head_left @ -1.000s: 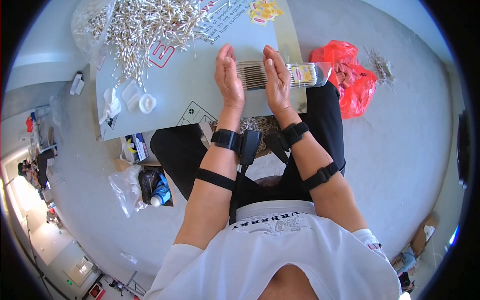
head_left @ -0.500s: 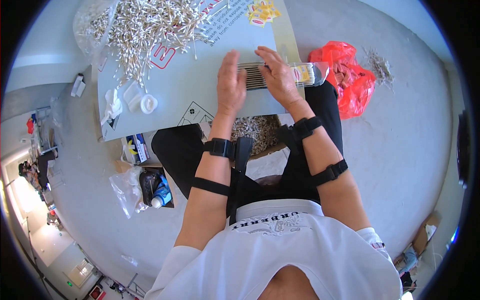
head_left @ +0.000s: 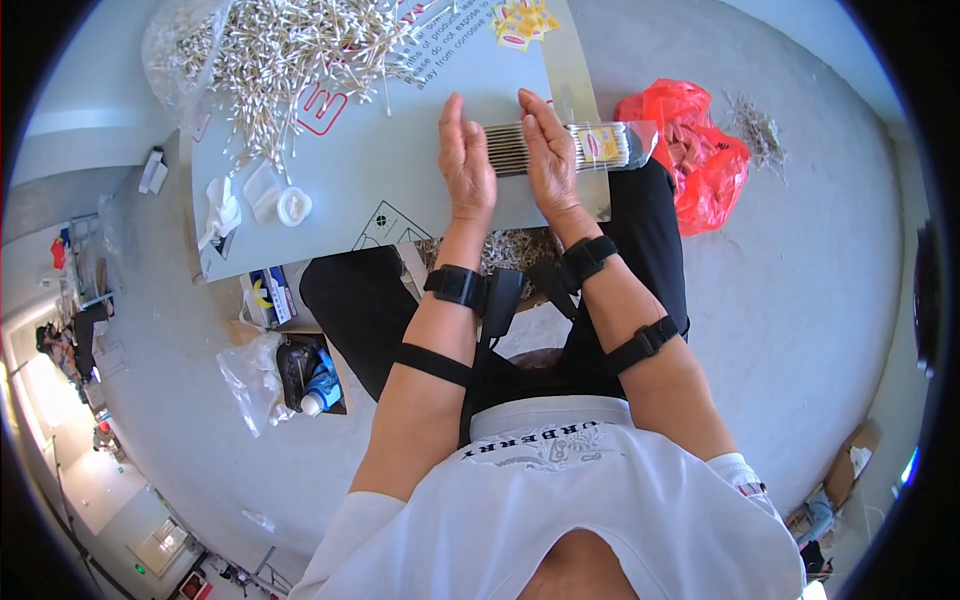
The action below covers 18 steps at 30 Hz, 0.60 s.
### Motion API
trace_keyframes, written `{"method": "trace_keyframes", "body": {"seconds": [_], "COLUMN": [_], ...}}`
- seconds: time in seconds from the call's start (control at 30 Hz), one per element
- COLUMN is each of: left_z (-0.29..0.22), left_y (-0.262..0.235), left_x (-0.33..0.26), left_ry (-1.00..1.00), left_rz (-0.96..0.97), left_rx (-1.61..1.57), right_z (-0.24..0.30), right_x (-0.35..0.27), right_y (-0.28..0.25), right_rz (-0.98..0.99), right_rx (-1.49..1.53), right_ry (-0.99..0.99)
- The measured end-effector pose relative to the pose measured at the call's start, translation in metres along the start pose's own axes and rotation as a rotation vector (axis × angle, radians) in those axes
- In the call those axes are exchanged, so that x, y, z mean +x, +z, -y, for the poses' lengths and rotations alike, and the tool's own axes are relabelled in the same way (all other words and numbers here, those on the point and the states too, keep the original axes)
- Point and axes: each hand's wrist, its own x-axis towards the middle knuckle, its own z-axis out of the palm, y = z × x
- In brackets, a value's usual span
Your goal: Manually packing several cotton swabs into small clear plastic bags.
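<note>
Both hands have squared up again since the earlier frame: half a second ago the left hand sat lower and angled, now it stands parallel to the right, as it did a second ago. Left hand point(head_left: 466, 160) and right hand point(head_left: 548, 160) are in the upper centre of the frame, palms facing each other, fingers straight and held together, pressing in on a bundle of thin sticks point(head_left: 505, 148) from either side — flat against it, not curled round it. That bundle lies crosswise on the grey board point(head_left: 400, 170); its right end runs on into a clear plastic sleeve point(head_left: 610, 145) with a yellow label, which reaches the board's right edge.

Upper left of the frame: a large loose heap of pale sticks point(head_left: 290, 50) spread over the board, partly in a clear bag. Below it, a small white cap point(head_left: 294, 206) and crumpled white scraps. Top centre: small yellow packets point(head_left: 522, 18). Right of the board, on the floor — a red plastic bag point(head_left: 690, 150). Black straps sit on both wrists and forearms.
</note>
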Motion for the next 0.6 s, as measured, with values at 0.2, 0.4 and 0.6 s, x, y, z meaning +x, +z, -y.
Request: {"method": "trace_keyframes", "body": {"seconds": [0.2, 0.4, 0.6], "left_z": [-0.003, -0.024, -0.024], "left_y": [-0.007, -0.026, -0.023], "left_x": [0.002, -0.011, -0.023], "left_ry": [-0.082, 0.289, 0.219], "left_rz": [0.068, 0.503, 0.630], "left_rx": [-0.013, 1.043, 1.137], "right_z": [0.013, 0.036, 0.020], "right_x": [0.009, 0.018, 0.002], "right_y": [-0.017, -0.056, -0.058], "right_rz": [0.115, 0.608, 0.625], "right_rx": [-0.042, -0.848, -1.071], "right_ry": [0.067, -0.399, -0.494]}}
